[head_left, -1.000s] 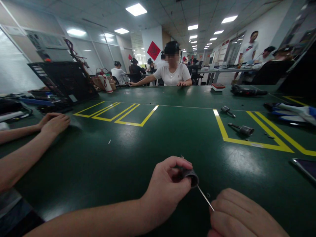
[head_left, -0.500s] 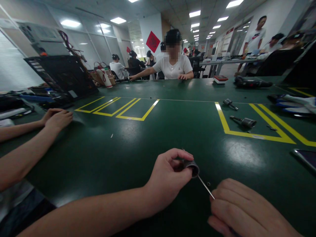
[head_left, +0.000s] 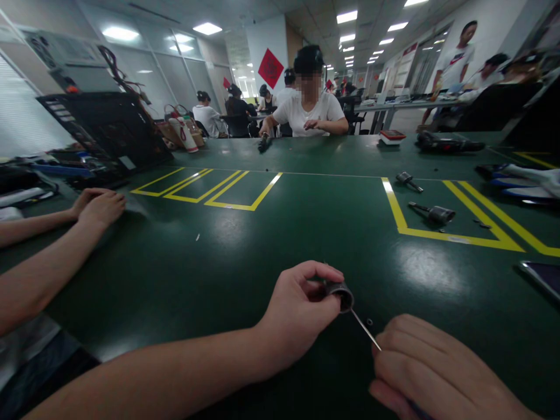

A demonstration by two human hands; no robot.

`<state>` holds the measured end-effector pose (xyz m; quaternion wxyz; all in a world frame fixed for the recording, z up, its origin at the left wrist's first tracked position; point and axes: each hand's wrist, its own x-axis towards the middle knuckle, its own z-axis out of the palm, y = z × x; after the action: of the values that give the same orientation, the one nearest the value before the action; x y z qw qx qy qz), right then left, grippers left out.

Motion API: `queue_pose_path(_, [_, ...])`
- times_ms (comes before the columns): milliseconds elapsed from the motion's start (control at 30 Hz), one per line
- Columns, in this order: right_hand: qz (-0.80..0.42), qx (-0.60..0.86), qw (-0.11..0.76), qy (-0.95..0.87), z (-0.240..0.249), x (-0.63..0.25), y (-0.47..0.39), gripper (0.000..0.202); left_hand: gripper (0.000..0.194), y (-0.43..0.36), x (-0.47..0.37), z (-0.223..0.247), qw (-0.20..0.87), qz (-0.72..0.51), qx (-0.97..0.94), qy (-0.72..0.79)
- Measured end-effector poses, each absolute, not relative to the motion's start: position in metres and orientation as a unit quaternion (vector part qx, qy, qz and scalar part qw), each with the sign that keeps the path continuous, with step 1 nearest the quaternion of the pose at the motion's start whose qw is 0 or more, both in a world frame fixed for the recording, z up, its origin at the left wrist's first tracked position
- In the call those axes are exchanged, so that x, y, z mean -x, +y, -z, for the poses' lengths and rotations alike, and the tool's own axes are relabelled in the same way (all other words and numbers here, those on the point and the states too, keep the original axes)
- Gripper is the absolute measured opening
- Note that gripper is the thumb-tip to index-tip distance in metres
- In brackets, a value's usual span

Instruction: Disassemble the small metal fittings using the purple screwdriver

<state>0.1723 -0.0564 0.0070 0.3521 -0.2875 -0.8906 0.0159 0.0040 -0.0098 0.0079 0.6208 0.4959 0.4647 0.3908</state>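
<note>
Between the thumb and fingers of my left hand [head_left: 301, 321] is a dark metal hole saw [head_left: 345, 298], its round open end turned toward my right hand. My right hand [head_left: 433, 367] is closed around a screwdriver; its handle is mostly hidden, with a bit of blue low down. The screwdriver's thin bright shaft [head_left: 366, 330] reaches to the rim of the hole saw, and its tip is out of sight there. A tiny dark ring [head_left: 370, 321] lies on the green table just beyond the shaft.
Two similar hole saws [head_left: 440, 215] and small dark pieces lie around a yellow-taped box at right. A phone-like device [head_left: 540, 280] sits at the right edge. Another person's hands [head_left: 102, 207] rest on the table at left. A person in white [head_left: 308, 114] sits opposite.
My hands, the hole saw and the screwdriver stay nearly in place. The person opposite has brought a dark tool rightward along the far edge and raised the other hand.
</note>
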Motion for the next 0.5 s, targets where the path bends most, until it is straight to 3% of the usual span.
queue_pose_path(500, [0.005, 0.286, 0.372, -0.883, -0.011, -0.1705, -0.0579, 0.031, 0.02, -0.0101, -0.0036, -0.0078, 0.632, -0.381, -0.492, 0.462])
